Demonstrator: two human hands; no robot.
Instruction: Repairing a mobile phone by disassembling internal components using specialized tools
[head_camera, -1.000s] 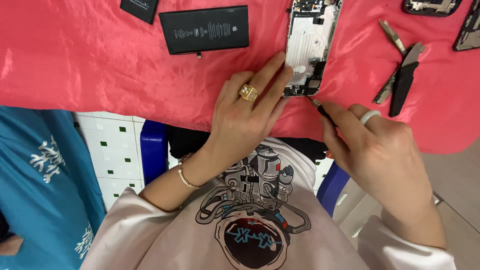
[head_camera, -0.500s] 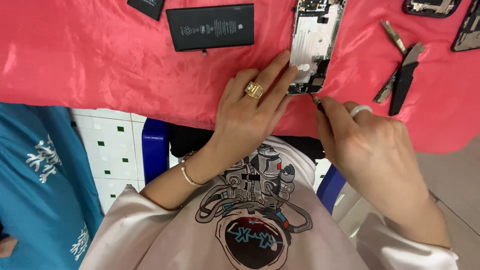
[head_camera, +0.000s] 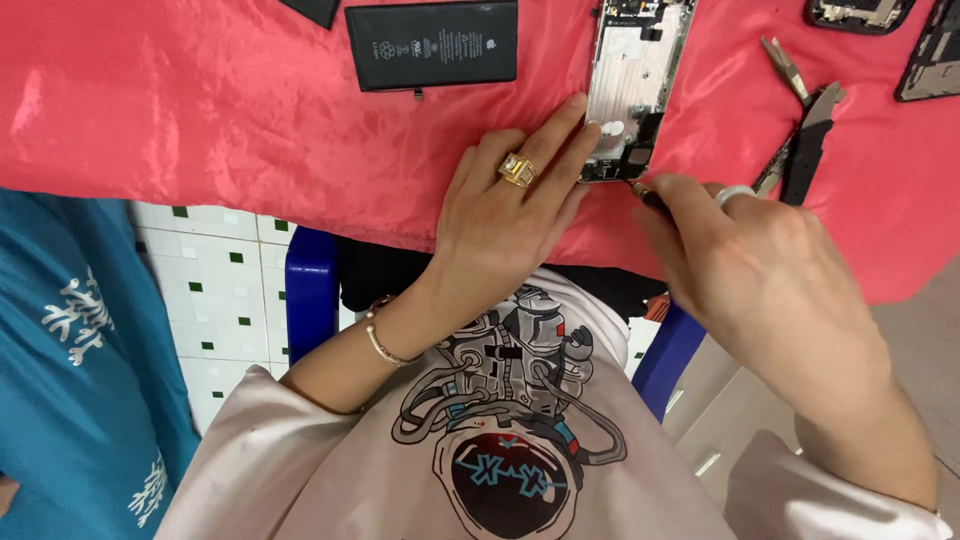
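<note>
An opened phone housing (head_camera: 630, 85) with bare metal inside lies on the red cloth (head_camera: 200, 100). My left hand (head_camera: 505, 215), wearing a gold ring, rests flat on the cloth with its fingertips pressed against the housing's lower left edge. My right hand (head_camera: 760, 275), with a silver ring, grips a thin screwdriver (head_camera: 645, 192) whose tip touches the housing's bottom edge.
A black flat battery (head_camera: 432, 45) lies left of the housing. Pliers and tweezers (head_camera: 800, 140) lie to its right, with other phone parts (head_camera: 930, 55) at the top right corner. A person in a blue shirt (head_camera: 70, 350) stands at left. A blue chair (head_camera: 310, 290) is under me.
The view has shifted slightly. My right hand has moved a little left and up, bringing the screwdriver tip to the housing's bottom edge. My left hand stays put.
</note>
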